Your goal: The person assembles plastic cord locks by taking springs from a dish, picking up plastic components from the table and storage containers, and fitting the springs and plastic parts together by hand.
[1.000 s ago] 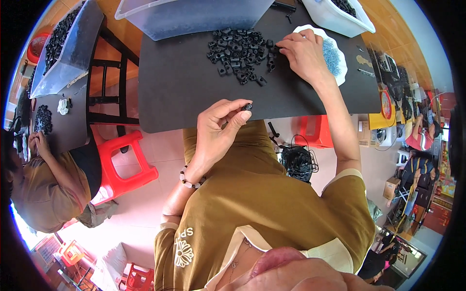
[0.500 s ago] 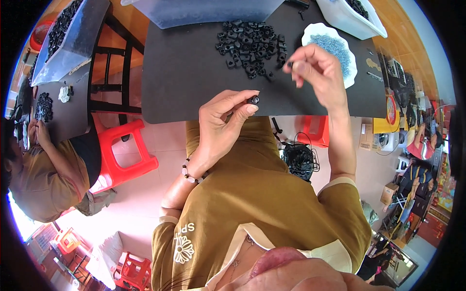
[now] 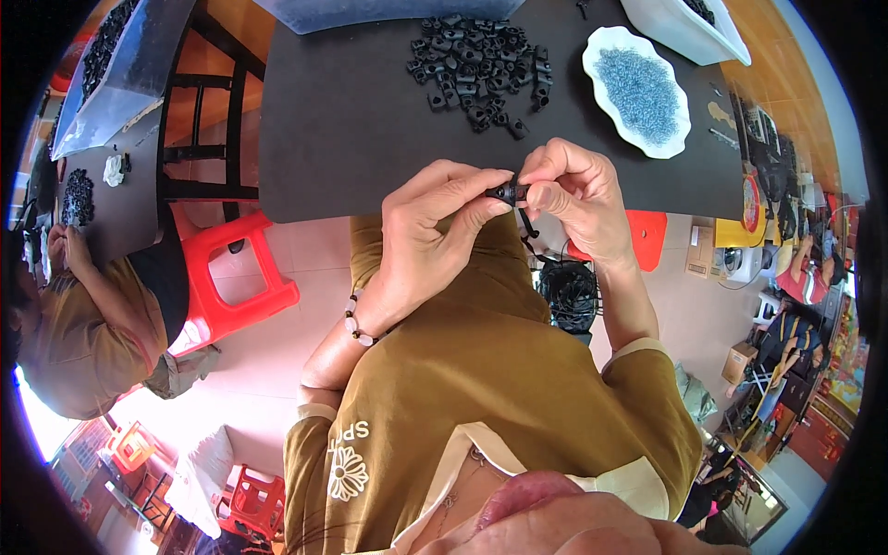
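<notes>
Close to the table's near edge, my left hand (image 3: 435, 217) pinches a small black plastic part (image 3: 501, 192) between thumb and fingertips. My right hand (image 3: 583, 199) meets it from the right, its thumb and fingers closed on a second small black piece (image 3: 522, 192). The two pieces touch end to end; fingers cover much of both. Beyond my hands lies a loose pile of similar black plastic parts (image 3: 472, 67). Right of the pile is a white scalloped dish (image 3: 677, 141) holding many tiny silvery-blue pieces (image 3: 638, 92), too small to name.
The dark table (image 3: 324, 120) bears a translucent bin (image 3: 388, 13) at the back and a white bin (image 3: 694, 42) of black parts at back right. On the left a co-worker (image 3: 92, 324) sits at another table, near a red stool (image 3: 236, 277). Black cord (image 3: 569, 296) lies below the table.
My right hand has come down and left from beside the pile, bringing its small black piece against the part in my left hand. The view has shifted slightly.
</notes>
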